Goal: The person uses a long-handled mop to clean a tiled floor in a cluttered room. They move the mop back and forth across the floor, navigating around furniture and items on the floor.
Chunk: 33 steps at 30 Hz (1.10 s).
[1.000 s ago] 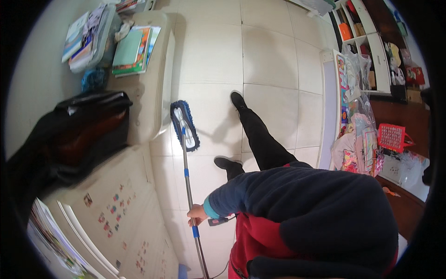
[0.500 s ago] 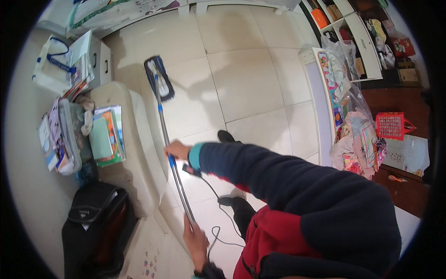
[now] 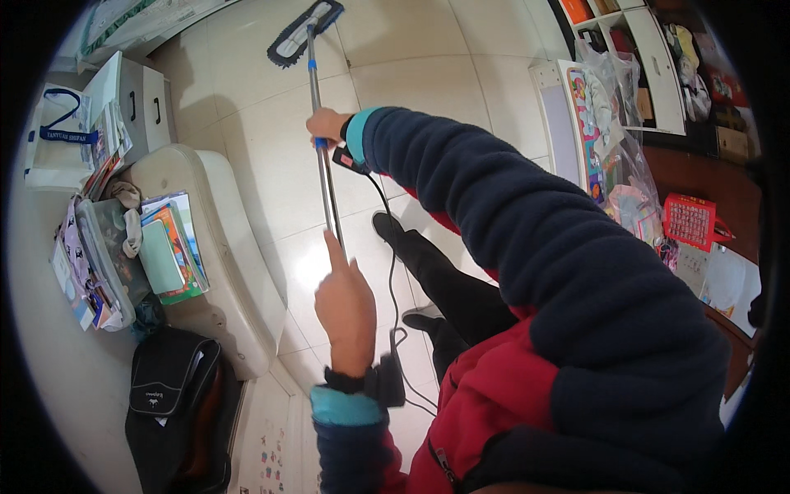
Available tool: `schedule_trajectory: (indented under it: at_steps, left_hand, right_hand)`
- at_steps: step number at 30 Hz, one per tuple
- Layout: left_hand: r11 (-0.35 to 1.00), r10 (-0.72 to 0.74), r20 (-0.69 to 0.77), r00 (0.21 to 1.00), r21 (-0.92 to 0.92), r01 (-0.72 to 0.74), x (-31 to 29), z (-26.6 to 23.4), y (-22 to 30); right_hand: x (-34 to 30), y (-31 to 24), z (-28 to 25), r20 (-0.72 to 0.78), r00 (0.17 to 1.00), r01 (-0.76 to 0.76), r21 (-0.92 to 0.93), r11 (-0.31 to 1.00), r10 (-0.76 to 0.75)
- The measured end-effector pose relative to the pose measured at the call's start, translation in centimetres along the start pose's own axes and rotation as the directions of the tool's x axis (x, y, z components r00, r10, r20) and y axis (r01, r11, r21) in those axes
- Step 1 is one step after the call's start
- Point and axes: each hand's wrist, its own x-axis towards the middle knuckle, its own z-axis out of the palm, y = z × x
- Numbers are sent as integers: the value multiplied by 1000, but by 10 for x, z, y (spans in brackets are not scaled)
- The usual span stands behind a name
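A flat mop [image 3: 304,33] with a dark fringed pad lies on the tiled floor near the far bed frame. Its silver pole [image 3: 326,185] with blue joints slants back toward me. My right hand [image 3: 329,125] is wrapped round the upper part of the pole, at a blue collar. Lower down, my left hand [image 3: 346,300] grips the pole's near end, its index finger stretched along the shaft; the end itself is hidden by the hand. A small black device [image 3: 350,161] with a cable hangs at my right wrist.
On the left, a cream padded bench [image 3: 247,288] carries books [image 3: 169,251] and a clear bin [image 3: 111,247]; a black bag [image 3: 169,387] sits nearer. A white drawer cabinet [image 3: 152,103] stands beyond. To the right are a cluttered table [image 3: 625,189] and shelves [image 3: 650,66]. My feet [image 3: 387,226] are on the tiles.
The mop head has slid forward and a little to the right, and its pad has turned. Both hands have moved forward with the pole, the left one coming fully into view.
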Motion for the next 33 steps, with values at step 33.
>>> schedule_trajectory:
  at_steps: [33]
  left_hand:
    - [601,-585,426,691,-345,721,-642,185,-114]
  right_hand:
    - [-509,-401,363,874,421,-901,433,-2,-244]
